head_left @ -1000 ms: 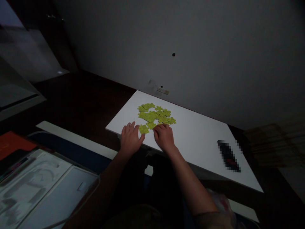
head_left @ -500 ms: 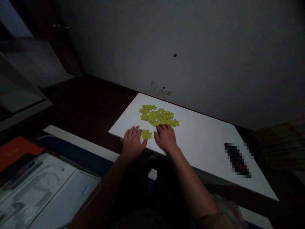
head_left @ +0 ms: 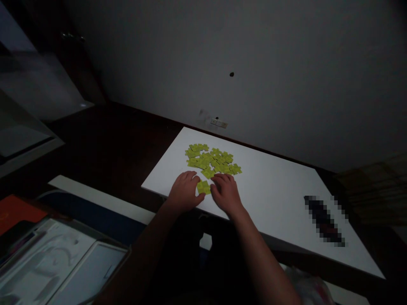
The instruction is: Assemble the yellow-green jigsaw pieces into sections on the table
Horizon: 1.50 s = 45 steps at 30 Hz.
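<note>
Reaching in at 6 o'clock, two bare forearms ending in open hands, palms down, fingers lightly curled, clenching nothing and grasping nothing that shows. Left hand [head_left: 185, 191] and right hand [head_left: 226, 195] flanking a lone yellow puzzle piece [head_left: 203, 187], close on either side of it, the low, flat pose keeping both hands right at the piece. Whether a thumb or fingertip actually touches its edges: impossible to tell at this resolution. No sign of lifting, the piece lying flat on the white board [head_left: 270, 203], whose level top gives everything a steady bed.

Just beyond, near the middle of the view, a loose pile of yellow pieces [head_left: 211, 160], some overlapping, most edges lost in the low light, with the lowest pieces almost reaching the right hand's fingertips.

At 7 to 8 o'clock, a pale box [head_left: 66, 264] cut off by the frame, its markings too dim to read, and a strip of orange card [head_left: 15, 214] beside it. At 5 o'clock, a crumpled plastic bag [head_left: 307, 288], mostly out of frame. At 4 o'clock, toward the board's far corner, a dark object [head_left: 324, 221], pixelated beyond naming. At 9 o'clock, a dark desk [head_left: 104, 140] under the board. At 12 o'clock, a small wall plate [head_left: 218, 123] low on a dim wall [head_left: 254, 63].
</note>
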Tool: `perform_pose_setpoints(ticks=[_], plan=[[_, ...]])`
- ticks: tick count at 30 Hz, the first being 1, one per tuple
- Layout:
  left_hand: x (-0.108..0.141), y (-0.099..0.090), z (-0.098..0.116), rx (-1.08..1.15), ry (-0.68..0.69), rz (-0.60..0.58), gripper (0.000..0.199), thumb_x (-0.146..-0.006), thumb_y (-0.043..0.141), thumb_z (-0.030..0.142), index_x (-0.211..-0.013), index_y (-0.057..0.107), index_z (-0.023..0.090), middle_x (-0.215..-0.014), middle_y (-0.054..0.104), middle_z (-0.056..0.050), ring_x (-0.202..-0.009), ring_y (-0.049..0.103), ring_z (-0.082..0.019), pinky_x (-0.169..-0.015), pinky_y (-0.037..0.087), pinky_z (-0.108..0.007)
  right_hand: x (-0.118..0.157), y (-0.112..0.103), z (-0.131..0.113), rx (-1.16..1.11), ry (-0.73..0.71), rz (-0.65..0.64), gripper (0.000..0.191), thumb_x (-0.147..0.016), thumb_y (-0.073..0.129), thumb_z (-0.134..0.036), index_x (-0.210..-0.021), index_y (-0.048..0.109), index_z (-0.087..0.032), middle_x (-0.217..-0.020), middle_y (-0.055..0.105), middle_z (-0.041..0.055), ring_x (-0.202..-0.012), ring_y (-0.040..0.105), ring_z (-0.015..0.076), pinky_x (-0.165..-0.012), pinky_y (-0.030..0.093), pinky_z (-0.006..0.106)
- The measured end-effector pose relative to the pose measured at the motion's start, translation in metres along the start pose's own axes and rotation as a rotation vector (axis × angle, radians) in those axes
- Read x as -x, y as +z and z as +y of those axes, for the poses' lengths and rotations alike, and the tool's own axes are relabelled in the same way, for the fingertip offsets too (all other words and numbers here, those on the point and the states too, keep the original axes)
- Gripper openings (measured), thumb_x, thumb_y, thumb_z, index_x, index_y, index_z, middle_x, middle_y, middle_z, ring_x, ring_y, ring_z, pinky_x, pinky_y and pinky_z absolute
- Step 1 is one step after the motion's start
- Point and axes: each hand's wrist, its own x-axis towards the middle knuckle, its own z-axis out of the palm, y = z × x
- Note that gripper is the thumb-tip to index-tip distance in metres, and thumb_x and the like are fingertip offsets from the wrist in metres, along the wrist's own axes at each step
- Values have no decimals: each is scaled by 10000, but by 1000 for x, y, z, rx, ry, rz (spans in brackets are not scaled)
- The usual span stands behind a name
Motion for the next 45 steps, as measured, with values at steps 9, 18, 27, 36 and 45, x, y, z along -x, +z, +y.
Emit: perform_pose_setpoints(ticks=[9, 18, 27, 36, 45], plan=[[-3, 0, -8, 66, 112, -46, 588, -950, 989, 474, -1431, 758, 226, -1591, 758, -210, -1531, 692, -445, -1371, 536, -634, -1, -1, 4, -109, -29, -3, 426, -1153, 575, -294, -1400, 917, -350, -1549, 843, 78, -1506, 685, 373, -1360, 519, 605], [-3, -6, -12, 161, 130, -85, 475, -878, 975, 327, -1304, 778, 254, -1611, 774, -178, -1551, 703, -404, -1394, 531, -613, 2, -9, -15, 112, 127, 34, 342, -1170, 603, -320, -1328, 906, -349, -1571, 835, 90, -1525, 642, 438, -1218, 550, 629], [31, -29, -61, 79, -6, 14, 420, -884, 934, 335, -1262, 760, 283, -1606, 792, -152, -1529, 732, -406, -1347, 592, -621, -116, -24, -50, 118, -51, -56, 450, -1218, 530, -317, -1551, 816, -221, -1548, 832, 136, -1456, 674, 370, -1241, 532, 509], [31, -31, -57, 97, -6, 18, 430, -897, 952, 363, -1277, 768, 284, -1583, 796, -145, -1540, 713, -413, -1353, 593, -610, -211, 23, -49, 177, -91, -203, 525, -1231, 532, -283, -1730, 684, -230, -1795, 673, 165, -1653, 550, 417, -1334, 470, 566], [30, -29, -59, 101, 25, 27, 417, -927, 918, 361, -1296, 756, 253, -1571, 789, -163, -1529, 706, -408, -1360, 574, -611, -218, -1, -20, -12, -45, -120, 477, -1057, 788, -278, -1530, 824, -233, -1430, 852, 147, -1387, 704, 358, -1252, 522, 517]])
